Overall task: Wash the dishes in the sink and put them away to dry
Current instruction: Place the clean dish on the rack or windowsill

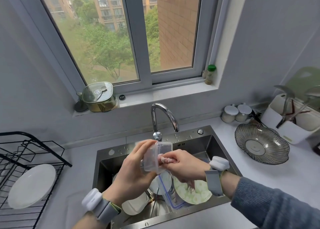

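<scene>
- Wristbands sat on both forearms at the near edge of the view, the right arm in a grey-blue sleeve (277, 206).
- Below the hands, the sink (223, 152) held a pile of unwashed dishes: a green-patterned plate (199, 194) on the right, a clear lid with a blue seal (168, 192) standing on edge, and a white bowl (135, 206) at the near left.
- Over the middle of the sink, the left hand (133, 173) gripped a small clear plastic container (155, 157), its fingers curled round the left wall and far rim, tilting it on its side.
- The right hand (185, 166) was closed round a pinkish scrubbing cloth (166, 160), pressing it into the container's open mouth.
- That container looked light and thin-walled, somewhat springy and likely slippery when wet; a hold across the stiff rim and corners seemed safer than squeezing the flat sides, which might flex or pop out of wet fingers.
- At the near left, the black drying rack (32, 152) already carried one white plate (32, 185) leaning in its slots.
- Just beyond the hands, the chrome faucet (162, 118) arched over the sink; whether water was running I could not tell.
- On the far right counter lay a ribbed glass bowl (261, 144).
</scene>
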{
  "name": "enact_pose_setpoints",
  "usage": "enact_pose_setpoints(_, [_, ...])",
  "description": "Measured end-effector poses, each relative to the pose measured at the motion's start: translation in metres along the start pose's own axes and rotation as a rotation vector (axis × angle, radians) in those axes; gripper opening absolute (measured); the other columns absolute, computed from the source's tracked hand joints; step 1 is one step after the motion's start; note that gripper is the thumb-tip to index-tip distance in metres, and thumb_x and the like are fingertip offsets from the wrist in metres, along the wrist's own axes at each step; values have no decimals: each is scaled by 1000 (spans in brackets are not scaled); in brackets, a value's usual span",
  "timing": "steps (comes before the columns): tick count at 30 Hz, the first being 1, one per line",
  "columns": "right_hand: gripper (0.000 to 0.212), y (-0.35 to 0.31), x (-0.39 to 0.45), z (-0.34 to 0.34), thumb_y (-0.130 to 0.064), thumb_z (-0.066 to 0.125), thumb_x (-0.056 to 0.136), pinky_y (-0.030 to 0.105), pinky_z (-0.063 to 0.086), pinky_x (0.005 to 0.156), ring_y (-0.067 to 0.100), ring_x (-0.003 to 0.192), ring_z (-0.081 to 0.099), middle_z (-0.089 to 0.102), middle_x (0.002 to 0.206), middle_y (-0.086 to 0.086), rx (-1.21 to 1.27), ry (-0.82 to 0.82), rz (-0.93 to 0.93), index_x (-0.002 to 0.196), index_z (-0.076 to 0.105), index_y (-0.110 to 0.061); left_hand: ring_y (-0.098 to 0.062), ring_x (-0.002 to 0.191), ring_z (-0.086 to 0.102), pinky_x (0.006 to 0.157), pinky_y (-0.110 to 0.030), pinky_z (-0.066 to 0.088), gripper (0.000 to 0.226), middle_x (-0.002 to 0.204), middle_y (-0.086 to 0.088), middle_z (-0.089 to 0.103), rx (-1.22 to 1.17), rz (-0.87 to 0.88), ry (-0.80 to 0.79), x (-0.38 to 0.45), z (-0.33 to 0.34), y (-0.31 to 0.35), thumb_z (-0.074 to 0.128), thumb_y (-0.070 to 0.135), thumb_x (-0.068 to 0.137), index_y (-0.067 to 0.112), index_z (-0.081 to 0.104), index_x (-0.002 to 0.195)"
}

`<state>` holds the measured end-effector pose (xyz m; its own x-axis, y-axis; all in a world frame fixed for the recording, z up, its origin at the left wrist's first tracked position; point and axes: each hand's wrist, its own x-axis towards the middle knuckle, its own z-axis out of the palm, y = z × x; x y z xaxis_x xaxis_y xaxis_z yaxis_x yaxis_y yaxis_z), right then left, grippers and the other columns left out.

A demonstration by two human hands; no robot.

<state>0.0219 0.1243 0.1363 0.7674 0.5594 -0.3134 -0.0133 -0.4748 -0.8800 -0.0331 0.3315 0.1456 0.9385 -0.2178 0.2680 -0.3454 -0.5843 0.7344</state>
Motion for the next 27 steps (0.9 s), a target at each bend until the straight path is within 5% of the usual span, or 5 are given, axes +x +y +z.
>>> enact_pose_setpoints(4, [16, -4, 0, 10, -22, 64, 96, 45, 52, 62, 28, 66, 60, 65, 78, 12, 342, -94, -54, 105, 73, -13, -13, 127, 57, 100, -34, 55, 81, 142, 16, 49, -2, 1, -27, -1, 2, 0, 86, 20, 80, 26, 44, 148])
enact_pose_setpoints(8, [32, -6, 2, 14, -14, 64, 85, 36, 56, 92, 27, 96, 68, 72, 102, 19, 608, -49, -74, 109, 72, 6, -14, 134, 52, 106, -36, 51, 82, 147, 14, 47, 12, 42, -44, -2, 0, 2, 84, 14, 81, 24, 42, 150])
enact_pose_setpoints(13, [28, -14, -11, 9, -7, 59, 94, 35, 59, 92, 35, 101, 71, 72, 111, 30, 807, 202, -151, 114, 68, 11, -7, 145, 35, 118, -35, 39, 90, 155, 21, 36, 262, 92, 17, -6, -13, -9, 82, 4, 75, 28, 42, 151])
enact_pose_setpoints(21, [39, -44, -6, -4, -19, 55, 98, 24, 50, 101, -1, 109, 65, 71, 121, -16, 24, 311, -327, 135, 65, -28, -6, 143, 36, 119, -20, 31, 96, 151, 19, 37, 342, 184, -6, -15, -15, -10, 84, -4, 67, 25, 43, 149])
enact_pose_setpoints(27, [21, -35, 23, -20, -22, 52, 103, 31, 47, 87, 15, 102, 63, 72, 112, -5, -216, 375, -188, 118, 67, -22, 0, 140, 34, 118, -13, 26, 99, 148, 21, 35, 336, 172, -9, -19, -21, 1, 83, -3, 65, 28, 40, 148])
